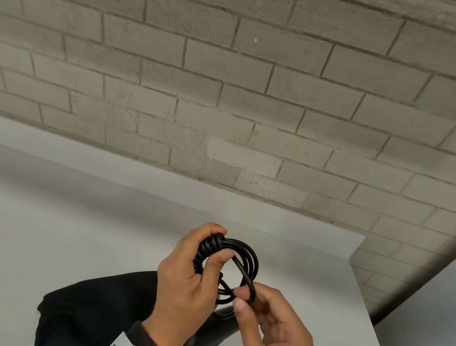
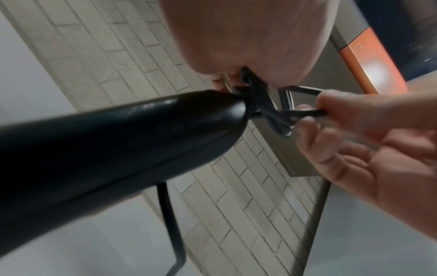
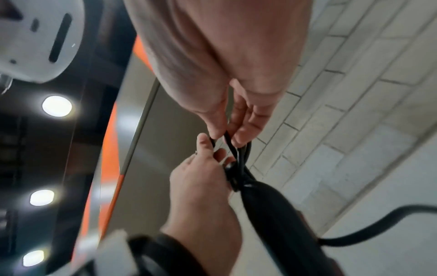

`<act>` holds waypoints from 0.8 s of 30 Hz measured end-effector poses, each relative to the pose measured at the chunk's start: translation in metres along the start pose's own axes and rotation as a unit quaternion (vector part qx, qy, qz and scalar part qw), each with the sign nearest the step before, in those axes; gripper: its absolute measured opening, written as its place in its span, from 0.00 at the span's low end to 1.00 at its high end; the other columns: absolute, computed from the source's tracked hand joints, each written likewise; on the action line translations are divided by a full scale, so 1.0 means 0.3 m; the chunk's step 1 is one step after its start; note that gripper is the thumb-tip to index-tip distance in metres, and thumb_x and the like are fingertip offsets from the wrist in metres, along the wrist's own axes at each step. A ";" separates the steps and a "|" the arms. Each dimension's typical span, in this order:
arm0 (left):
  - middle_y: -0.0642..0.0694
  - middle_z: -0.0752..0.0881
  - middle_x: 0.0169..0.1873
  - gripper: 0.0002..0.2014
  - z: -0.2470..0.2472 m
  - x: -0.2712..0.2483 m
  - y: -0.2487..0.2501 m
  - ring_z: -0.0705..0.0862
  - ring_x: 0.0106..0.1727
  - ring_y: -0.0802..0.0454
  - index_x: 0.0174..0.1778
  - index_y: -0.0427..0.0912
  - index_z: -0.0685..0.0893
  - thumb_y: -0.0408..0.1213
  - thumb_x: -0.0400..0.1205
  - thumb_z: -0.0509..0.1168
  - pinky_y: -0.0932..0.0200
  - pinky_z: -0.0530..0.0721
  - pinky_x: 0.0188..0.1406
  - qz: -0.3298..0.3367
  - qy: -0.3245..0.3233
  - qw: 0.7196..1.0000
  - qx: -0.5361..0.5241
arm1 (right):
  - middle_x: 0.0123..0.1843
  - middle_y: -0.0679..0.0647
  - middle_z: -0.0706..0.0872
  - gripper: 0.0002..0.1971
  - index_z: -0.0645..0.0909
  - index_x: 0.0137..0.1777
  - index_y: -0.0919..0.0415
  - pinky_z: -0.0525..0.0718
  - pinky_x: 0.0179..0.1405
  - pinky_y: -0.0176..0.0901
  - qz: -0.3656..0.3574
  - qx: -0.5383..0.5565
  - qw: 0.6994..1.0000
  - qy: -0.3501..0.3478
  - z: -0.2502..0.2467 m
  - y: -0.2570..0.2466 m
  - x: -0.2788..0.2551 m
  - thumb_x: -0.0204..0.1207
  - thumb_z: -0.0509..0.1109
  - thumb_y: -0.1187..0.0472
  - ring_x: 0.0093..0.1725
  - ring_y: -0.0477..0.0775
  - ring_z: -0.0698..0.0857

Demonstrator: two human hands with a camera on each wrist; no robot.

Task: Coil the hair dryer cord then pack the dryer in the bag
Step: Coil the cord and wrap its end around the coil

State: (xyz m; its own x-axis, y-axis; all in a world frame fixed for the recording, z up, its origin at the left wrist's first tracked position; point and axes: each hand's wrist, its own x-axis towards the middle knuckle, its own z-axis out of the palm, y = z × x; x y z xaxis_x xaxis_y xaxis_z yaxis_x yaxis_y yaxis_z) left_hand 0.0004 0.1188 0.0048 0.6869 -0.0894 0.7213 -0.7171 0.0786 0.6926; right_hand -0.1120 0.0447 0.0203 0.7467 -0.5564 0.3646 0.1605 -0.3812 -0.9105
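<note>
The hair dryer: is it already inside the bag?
No: the hair dryer lies outside on the black bag while both hands work its cord.

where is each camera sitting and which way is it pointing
Head: worn on the head, aimed forward and down at the table and brick wall; shows both hands, left hand gripping the cord, right hand pinching a loop.
Left wrist: looks along the left palm at the dryer; right hand enters.
Right wrist: looks along the right palm; left hand below.
All share the cord.
</note>
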 end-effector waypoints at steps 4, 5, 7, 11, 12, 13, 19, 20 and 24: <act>0.59 0.85 0.44 0.11 0.000 0.010 -0.008 0.85 0.42 0.64 0.58 0.59 0.79 0.56 0.83 0.61 0.76 0.78 0.42 -0.002 0.015 1.000 0.013 | 0.34 0.61 0.90 0.15 0.89 0.39 0.59 0.88 0.45 0.41 0.112 0.188 0.973 -0.076 -0.045 -0.020 0.021 0.56 0.85 0.51 0.40 0.55 0.89; 0.59 0.85 0.44 0.12 0.000 0.011 -0.007 0.85 0.42 0.63 0.58 0.59 0.78 0.59 0.83 0.60 0.76 0.78 0.43 -0.001 0.017 1.000 0.011 | 0.31 0.62 0.87 0.24 0.88 0.37 0.65 0.88 0.45 0.43 0.146 0.257 0.949 -0.109 -0.057 -0.012 0.023 0.49 0.87 0.45 0.39 0.58 0.89; 0.59 0.84 0.45 0.14 0.003 0.004 0.000 0.85 0.43 0.62 0.57 0.58 0.79 0.60 0.84 0.58 0.73 0.80 0.42 0.009 0.006 1.000 0.005 | 0.24 0.62 0.80 0.30 0.86 0.30 0.69 0.88 0.43 0.47 0.188 0.348 0.910 -0.123 -0.065 -0.010 0.026 0.45 0.88 0.41 0.36 0.63 0.87; 0.60 0.84 0.46 0.12 0.016 -0.011 0.011 0.86 0.44 0.61 0.56 0.59 0.78 0.60 0.83 0.59 0.68 0.83 0.43 0.014 -0.005 1.000 -0.008 | 0.25 0.56 0.79 0.26 0.85 0.30 0.65 0.86 0.49 0.49 0.131 0.397 0.897 -0.147 -0.078 0.053 0.017 0.58 0.83 0.39 0.38 0.61 0.86; 0.60 0.84 0.45 0.12 0.018 -0.009 0.010 0.86 0.44 0.61 0.56 0.59 0.78 0.60 0.83 0.59 0.69 0.82 0.43 0.011 -0.003 1.000 -0.006 | 0.29 0.54 0.83 0.22 0.86 0.33 0.62 0.85 0.51 0.48 0.107 0.382 0.903 -0.165 -0.074 0.069 0.008 0.59 0.84 0.41 0.41 0.58 0.87; 0.61 0.84 0.45 0.12 0.019 -0.007 0.008 0.85 0.44 0.61 0.57 0.59 0.78 0.60 0.83 0.59 0.70 0.81 0.43 0.009 -0.002 1.000 -0.002 | 0.34 0.54 0.87 0.19 0.86 0.34 0.58 0.85 0.53 0.47 0.093 0.351 0.916 -0.172 -0.070 0.083 -0.005 0.58 0.86 0.44 0.46 0.56 0.88; 0.61 0.84 0.46 0.11 0.027 -0.009 0.012 0.85 0.44 0.62 0.56 0.59 0.78 0.59 0.84 0.59 0.74 0.80 0.44 0.017 -0.014 1.000 0.001 | 0.53 0.60 0.92 0.19 0.83 0.29 0.50 0.88 0.52 0.44 0.049 0.228 0.971 -0.058 -0.009 0.126 -0.059 0.51 0.87 0.41 0.57 0.59 0.89; 0.61 0.84 0.45 0.12 0.028 -0.009 0.009 0.85 0.44 0.62 0.56 0.59 0.79 0.59 0.84 0.59 0.73 0.80 0.44 0.015 -0.014 1.000 0.001 | 0.49 0.62 0.92 0.20 0.84 0.28 0.52 0.89 0.50 0.42 0.051 0.233 0.970 -0.042 -0.009 0.119 -0.059 0.49 0.87 0.40 0.55 0.59 0.91; 0.60 0.84 0.44 0.09 0.021 0.007 -0.005 0.85 0.43 0.61 0.55 0.60 0.78 0.56 0.83 0.61 0.73 0.79 0.43 -0.001 -0.008 1.000 -0.003 | 0.31 0.70 0.89 0.25 0.89 0.36 0.57 0.89 0.42 0.42 0.081 0.299 0.950 -0.037 -0.049 0.119 -0.043 0.45 0.89 0.41 0.40 0.63 0.92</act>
State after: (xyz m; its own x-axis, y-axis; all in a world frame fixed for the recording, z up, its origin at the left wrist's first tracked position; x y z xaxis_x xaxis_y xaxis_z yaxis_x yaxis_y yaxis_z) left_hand 0.0020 0.1123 0.0053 0.6861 -0.1048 0.7199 -0.7153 0.0836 0.6938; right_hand -0.1256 0.0274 -0.0140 0.8323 -0.5111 0.2146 0.3604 0.2049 -0.9100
